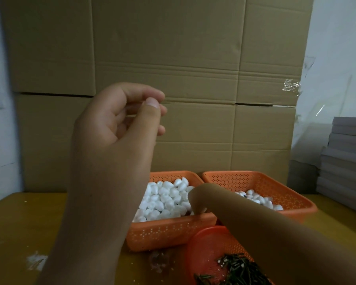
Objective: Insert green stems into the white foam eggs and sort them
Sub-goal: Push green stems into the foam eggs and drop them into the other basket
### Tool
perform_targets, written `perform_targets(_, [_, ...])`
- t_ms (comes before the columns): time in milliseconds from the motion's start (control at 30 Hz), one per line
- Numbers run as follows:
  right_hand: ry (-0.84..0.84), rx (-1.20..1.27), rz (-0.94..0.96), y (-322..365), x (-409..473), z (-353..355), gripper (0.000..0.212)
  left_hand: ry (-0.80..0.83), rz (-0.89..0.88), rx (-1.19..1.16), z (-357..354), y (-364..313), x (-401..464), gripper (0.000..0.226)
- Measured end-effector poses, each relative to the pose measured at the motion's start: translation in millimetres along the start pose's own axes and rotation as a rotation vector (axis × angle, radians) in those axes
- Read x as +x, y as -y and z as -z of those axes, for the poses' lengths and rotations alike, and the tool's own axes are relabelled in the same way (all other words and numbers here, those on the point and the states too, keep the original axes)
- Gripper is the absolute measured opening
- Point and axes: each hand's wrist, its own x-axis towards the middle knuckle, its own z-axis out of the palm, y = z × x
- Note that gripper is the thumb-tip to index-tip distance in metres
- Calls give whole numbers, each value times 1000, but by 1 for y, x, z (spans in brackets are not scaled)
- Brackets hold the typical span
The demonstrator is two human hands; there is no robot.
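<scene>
While my right hand [195, 199] dug, grip hidden, among the foam eggs [164, 199], my left hand [119, 128] hung loosely curled, empty.
They looked light and easily dented, best pinched gently round the middle.

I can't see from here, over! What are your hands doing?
Left hand raised, nothing visible in it. Right hand down among foam eggs. Stems untouched. Nothing blocking.

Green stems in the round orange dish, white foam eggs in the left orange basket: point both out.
Green stems [237, 268]: head view, middle of the dark pile.
White foam eggs [167, 199]: head view, centre of the heap.
</scene>
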Motion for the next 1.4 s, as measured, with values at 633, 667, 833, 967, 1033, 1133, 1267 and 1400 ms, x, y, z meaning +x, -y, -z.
perform_targets(633, [-383,383,81,-50,-16,-5,20,16,27,2,3,2,1,18])
perform_targets(667, [-291,353,105,-38,-10,-8,22,15,28,1,3,2,1,17])
perform_targets(833, [-100,188,42,-6,17,-19,32,5,27,-1,4,1,1,17])
perform_targets(967, [-88,155,-38,-2,25,-24,32,29,43,4,2,2,0,18])
perform_targets(1033, [-75,143,-66,-1,28,-25,36,47,50,7,1,2,-1,18])
perform_targets(1133, [-87,129,-75,2,28,-25,41,55,50,16,1,3,-1,18])
perform_targets(1267, [-193,300,-23,-4,18,-21,35,68,62,11,2,4,-1,18])
perform_targets(1400, [-373,1103,236,-17,-20,-9,20,135,80,46,1,7,-3,15])
